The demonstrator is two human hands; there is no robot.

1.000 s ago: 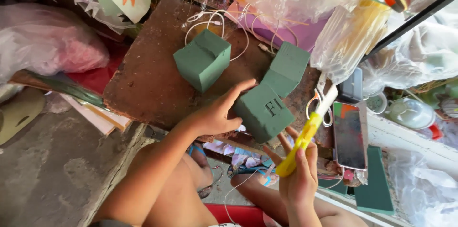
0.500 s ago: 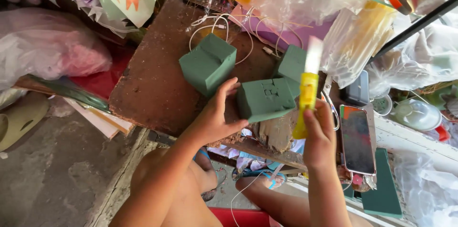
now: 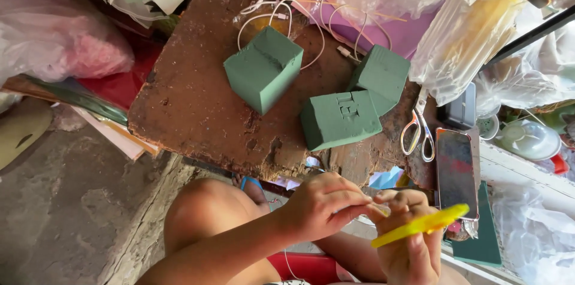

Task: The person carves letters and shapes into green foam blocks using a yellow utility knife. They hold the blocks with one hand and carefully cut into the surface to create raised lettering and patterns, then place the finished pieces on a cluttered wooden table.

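Two hands meet low in the view, in front of the worktop's point(image 3: 197, 111) near edge: your right hand point(image 3: 410, 231) is closed around a yellow utility knife point(image 3: 419, 226), held roughly level with its tip pointing right, while your left hand point(image 3: 326, 204) pinches with fingertips at the knife's near end, just beside the right fingers. Neither hand touches the foam. Beyond them, on the worn brown worktop, lie three green floral foam blocks: the nearest block point(image 3: 340, 120), with lettering pressed into its top, sits close to the near edge; a second block point(image 3: 381, 76) touches it at the right rear; a third block point(image 3: 263, 68) stands apart to the left. White cables point(image 3: 269, 12) loop behind the blocks. To the right lie white-handled scissors point(image 3: 418, 126) and a dark phone point(image 3: 457, 168), with clear plastic bags point(image 3: 461, 39) above them.
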